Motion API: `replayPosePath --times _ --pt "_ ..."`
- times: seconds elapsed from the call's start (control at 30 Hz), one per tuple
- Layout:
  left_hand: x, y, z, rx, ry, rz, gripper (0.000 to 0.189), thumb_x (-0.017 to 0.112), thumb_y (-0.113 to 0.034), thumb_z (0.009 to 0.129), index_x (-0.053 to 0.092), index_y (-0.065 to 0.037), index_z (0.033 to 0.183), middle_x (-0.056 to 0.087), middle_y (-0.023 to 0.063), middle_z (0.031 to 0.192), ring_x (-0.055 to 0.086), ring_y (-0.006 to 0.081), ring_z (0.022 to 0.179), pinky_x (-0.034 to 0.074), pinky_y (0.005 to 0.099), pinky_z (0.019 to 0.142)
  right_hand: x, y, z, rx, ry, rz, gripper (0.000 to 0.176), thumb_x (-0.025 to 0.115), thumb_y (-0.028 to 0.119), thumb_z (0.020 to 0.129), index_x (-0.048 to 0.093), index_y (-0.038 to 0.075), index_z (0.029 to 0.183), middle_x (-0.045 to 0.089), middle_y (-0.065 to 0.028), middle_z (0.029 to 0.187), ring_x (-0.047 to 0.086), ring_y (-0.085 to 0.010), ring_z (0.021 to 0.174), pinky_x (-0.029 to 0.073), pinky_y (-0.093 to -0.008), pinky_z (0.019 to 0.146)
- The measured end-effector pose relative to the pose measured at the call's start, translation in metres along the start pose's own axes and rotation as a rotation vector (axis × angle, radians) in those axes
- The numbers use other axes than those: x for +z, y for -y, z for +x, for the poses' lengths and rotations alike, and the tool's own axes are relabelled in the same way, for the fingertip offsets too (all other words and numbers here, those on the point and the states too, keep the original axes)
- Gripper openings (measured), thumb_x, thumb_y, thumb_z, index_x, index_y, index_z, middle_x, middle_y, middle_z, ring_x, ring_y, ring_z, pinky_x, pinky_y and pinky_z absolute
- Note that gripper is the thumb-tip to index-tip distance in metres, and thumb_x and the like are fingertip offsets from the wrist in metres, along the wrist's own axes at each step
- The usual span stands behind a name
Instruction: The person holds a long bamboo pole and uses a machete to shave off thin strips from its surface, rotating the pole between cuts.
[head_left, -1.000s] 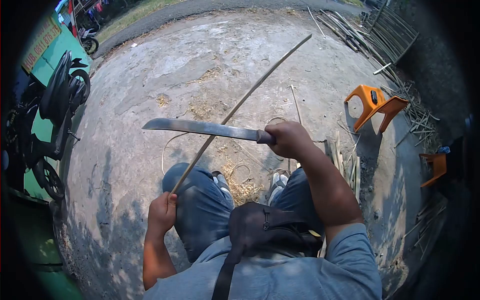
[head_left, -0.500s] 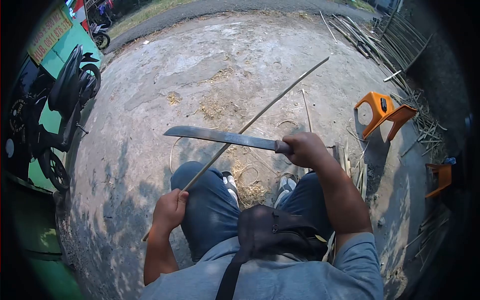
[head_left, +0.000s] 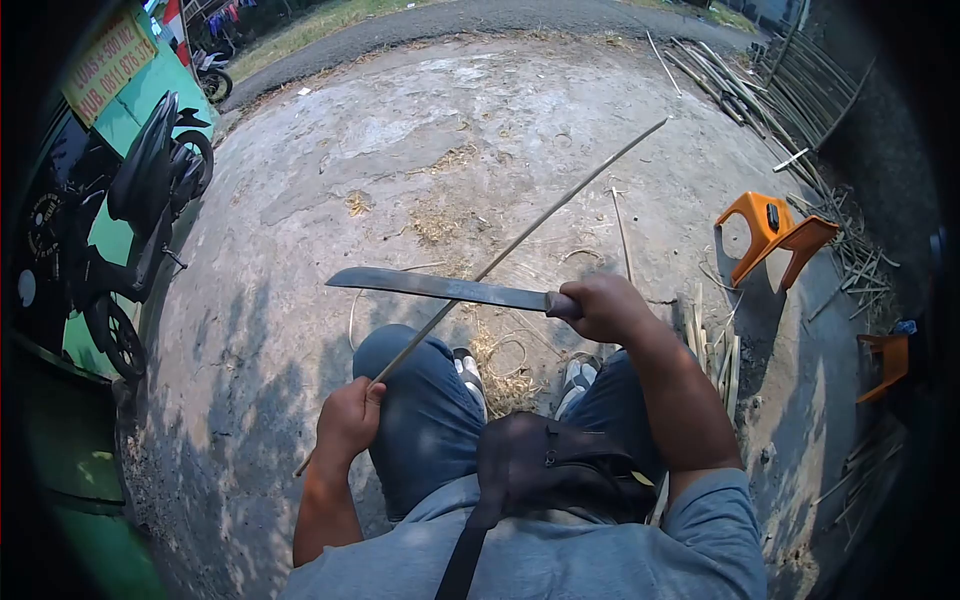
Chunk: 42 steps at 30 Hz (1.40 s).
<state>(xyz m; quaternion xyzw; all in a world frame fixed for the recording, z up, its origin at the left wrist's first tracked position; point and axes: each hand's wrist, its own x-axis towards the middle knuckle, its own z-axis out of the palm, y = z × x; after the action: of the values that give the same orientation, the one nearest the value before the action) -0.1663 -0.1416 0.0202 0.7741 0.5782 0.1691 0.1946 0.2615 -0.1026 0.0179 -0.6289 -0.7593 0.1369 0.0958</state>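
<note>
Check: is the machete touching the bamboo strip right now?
Cannot tell. The head view shows the machete crossing over the bamboo strip, but hides any gap between them.

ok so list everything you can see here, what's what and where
bamboo strip: one, tan, slanting from lower left to upper right.
machete: one, grey blade, crossing above the strip.
shavings: one heap, straw-coloured, on the ground between the shoes.
split bamboo pieces: several, pale, on the ground to the person's right.
bamboo poles: one pile, grey-brown, upper right.
orange stool: one, orange, tipped over at right.
motorcycle: one, black, parked at left.
sling bag: one, black, on the person's chest.
left hand: closed round the strip near its lower end.
right hand: closed round the machete's handle.
</note>
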Motion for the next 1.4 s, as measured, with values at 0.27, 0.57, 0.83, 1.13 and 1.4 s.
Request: replayPosePath --times 0.27,0.57,0.83,1.13,1.4 --pt "0.001 0.0 0.001 -0.047 0.017 0.035 0.048 0.05 -0.045 0.109 0.059 -0.002 0.089 0.064 0.0247 0.081 0.063 0.0494 0.081 0.048 0.0551 0.068 0.004 -0.029 0.01 0.162 -0.115 0.081 0.017 0.078 0.03 0.089 0.074 0.013 0.092 0.072 -0.0146 0.084 0.071 -0.0384 0.082 0.056 -0.0491 0.073" --pt "-0.003 -0.003 0.003 -0.015 0.03 0.025 0.048 0.05 -0.044 0.109 0.059 -0.002 0.087 0.063 0.0249 0.08 0.062 0.0502 0.08 0.047 0.0553 0.067 0.004 -0.018 0.005 0.051 0.013 0.018 0.012 0.077 0.022 0.083 0.074 0.014 0.092 0.073 -0.0147 0.082 0.071 -0.0389 0.081 0.054 -0.0507 0.071" --pt "0.001 0.003 0.004 -0.027 0.012 0.022 0.047 0.051 -0.042 0.109 0.059 -0.002 0.087 0.064 0.0249 0.08 0.062 0.0508 0.08 0.046 0.0558 0.068 0.005 -0.018 0.003 0.072 -0.069 0.187 0.016 0.078 0.027 0.087 0.074 0.013 0.095 0.073 -0.0152 0.083 0.07 -0.0402 0.079 0.054 -0.0509 0.071" --pt "0.003 0.007 0.0 0.003 -0.013 0.008 0.047 0.051 -0.042 0.109 0.059 -0.002 0.086 0.063 0.0258 0.079 0.062 0.0514 0.08 0.046 0.0566 0.067 0.01 -0.032 0.015 0.126 -0.052 0.176 0.016 0.079 0.026 0.086 0.076 0.014 0.096 0.073 -0.0152 0.083 0.07 -0.0378 0.078 0.055 -0.0476 0.069" --pt "0.001 0.001 0.004 -0.006 0.013 0.023 0.049 0.049 -0.045 0.109 0.059 -0.003 0.086 0.062 0.0258 0.079 0.061 0.0522 0.08 0.046 0.0567 0.066 0.008 -0.013 0.0 -0.004 0.019 0.081 0.018 0.078 0.031 0.087 0.075 0.016 0.096 0.072 -0.0142 0.08 0.069 -0.0396 0.077 0.053 -0.0517 0.069"
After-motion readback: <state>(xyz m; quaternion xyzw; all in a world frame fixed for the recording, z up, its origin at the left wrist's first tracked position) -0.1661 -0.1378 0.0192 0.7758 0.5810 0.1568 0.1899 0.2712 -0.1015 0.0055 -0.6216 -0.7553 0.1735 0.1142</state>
